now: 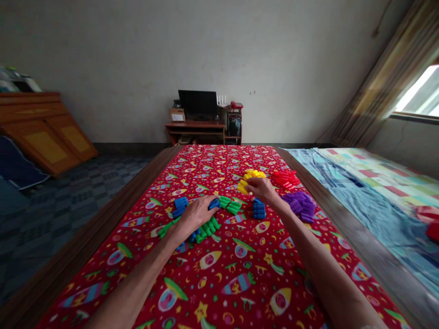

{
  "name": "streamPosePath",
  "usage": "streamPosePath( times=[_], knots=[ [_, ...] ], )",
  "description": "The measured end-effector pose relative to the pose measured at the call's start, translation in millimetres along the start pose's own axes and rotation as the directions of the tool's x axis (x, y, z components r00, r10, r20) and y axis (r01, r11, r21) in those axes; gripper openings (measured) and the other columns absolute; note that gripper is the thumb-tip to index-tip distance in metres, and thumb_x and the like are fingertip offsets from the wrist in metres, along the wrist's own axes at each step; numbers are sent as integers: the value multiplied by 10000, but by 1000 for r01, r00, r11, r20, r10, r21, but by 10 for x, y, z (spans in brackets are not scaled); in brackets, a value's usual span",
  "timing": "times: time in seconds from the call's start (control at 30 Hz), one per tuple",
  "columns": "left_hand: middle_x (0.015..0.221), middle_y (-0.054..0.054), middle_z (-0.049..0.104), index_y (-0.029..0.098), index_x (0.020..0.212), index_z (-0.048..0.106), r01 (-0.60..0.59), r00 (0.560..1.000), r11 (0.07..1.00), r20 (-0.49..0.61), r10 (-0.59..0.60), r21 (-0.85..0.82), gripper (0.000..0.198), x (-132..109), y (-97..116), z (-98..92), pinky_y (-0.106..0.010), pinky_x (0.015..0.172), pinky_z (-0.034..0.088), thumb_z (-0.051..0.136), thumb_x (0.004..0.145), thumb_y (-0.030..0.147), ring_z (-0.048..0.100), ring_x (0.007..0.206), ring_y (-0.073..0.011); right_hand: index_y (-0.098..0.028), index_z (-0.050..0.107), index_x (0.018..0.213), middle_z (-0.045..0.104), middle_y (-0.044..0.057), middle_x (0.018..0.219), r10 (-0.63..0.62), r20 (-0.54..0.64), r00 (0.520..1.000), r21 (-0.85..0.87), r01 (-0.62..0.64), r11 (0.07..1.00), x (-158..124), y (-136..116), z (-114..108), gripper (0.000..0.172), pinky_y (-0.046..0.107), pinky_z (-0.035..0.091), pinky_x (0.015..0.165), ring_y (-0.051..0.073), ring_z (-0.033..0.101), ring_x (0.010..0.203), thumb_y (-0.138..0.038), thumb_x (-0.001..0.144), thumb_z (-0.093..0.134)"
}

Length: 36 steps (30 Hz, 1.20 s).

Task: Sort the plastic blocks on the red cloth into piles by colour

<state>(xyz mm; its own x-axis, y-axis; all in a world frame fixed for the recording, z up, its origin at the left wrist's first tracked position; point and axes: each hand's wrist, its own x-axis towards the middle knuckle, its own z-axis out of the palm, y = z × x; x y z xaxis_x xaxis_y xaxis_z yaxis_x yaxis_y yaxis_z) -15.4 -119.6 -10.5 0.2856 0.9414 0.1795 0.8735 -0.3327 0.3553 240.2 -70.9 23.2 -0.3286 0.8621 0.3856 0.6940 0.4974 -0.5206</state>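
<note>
My left hand [197, 213] curls its fingers round a small group of dark blue tube-shaped plastic blocks [214, 204]. Beneath and around it lie green blocks [208, 230] in rows, and more blue blocks [180, 205] sit just beyond its wrist. My right hand [261, 188] pinches at the near edge of the yellow blocks [254, 174], its fingertips closed on a yellow one; the grip is partly hidden by the hand. Between the hands are a short green row [230, 205] and a blue stack [259, 209], neither of them held.
Red blocks [286, 178] and purple blocks [300, 205] lie in piles to the right. A red patterned cloth [236, 260] covers the table, with dark wooden edges [144, 183]. A bed [346, 196] adjoins on the right. A desk with a monitor [198, 104] stands beyond.
</note>
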Motion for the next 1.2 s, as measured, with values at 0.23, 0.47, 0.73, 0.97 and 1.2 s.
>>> streamPosePath(
  times=[0.23,0.47,0.73,0.97,1.2],
  knots=[
    [1238,-102,656,193,1265,590,-12,1000,1000,5,12,4,425,-10,19,-28,-339,980,468,571,848,271,618,1134,-256,-129,702,1084,734,120,933,192,-226,955,-187,-236,954,234,366,-95,325,259,450,729,205,661,846,-139,825,506],
    [1252,-101,650,196,1262,584,16,999,995,-43,-20,-97,465,3,73,-100,-338,986,464,625,802,256,607,1155,-256,-134,721,1054,738,122,887,133,-236,963,-222,-187,957,111,183,-200,301,260,448,728,206,668,815,-200,890,477],
    [1074,-49,711,232,1382,429,-70,996,948,-74,49,-311,683,-44,341,-49,-320,824,537,687,750,226,682,971,-234,-155,707,902,677,9,715,-246,272,930,148,212,966,-249,-571,82,201,195,352,573,100,543,600,-273,894,545],
    [1325,-103,573,196,1216,589,-85,989,996,-119,87,24,410,4,-32,-187,-378,1059,406,605,826,324,532,1232,-257,-149,703,959,700,102,832,128,144,981,-450,-50,892,-237,-244,-155,232,241,352,601,173,630,739,-276,916,513],
    [1247,-143,633,148,1143,636,195,981,955,-66,-185,224,376,-76,-910,-264,-378,1054,391,551,829,338,546,1216,-277,-108,696,1001,694,179,978,296,273,915,-610,-73,789,-270,-153,-377,309,253,412,661,234,672,898,-299,963,456]
  ],
)
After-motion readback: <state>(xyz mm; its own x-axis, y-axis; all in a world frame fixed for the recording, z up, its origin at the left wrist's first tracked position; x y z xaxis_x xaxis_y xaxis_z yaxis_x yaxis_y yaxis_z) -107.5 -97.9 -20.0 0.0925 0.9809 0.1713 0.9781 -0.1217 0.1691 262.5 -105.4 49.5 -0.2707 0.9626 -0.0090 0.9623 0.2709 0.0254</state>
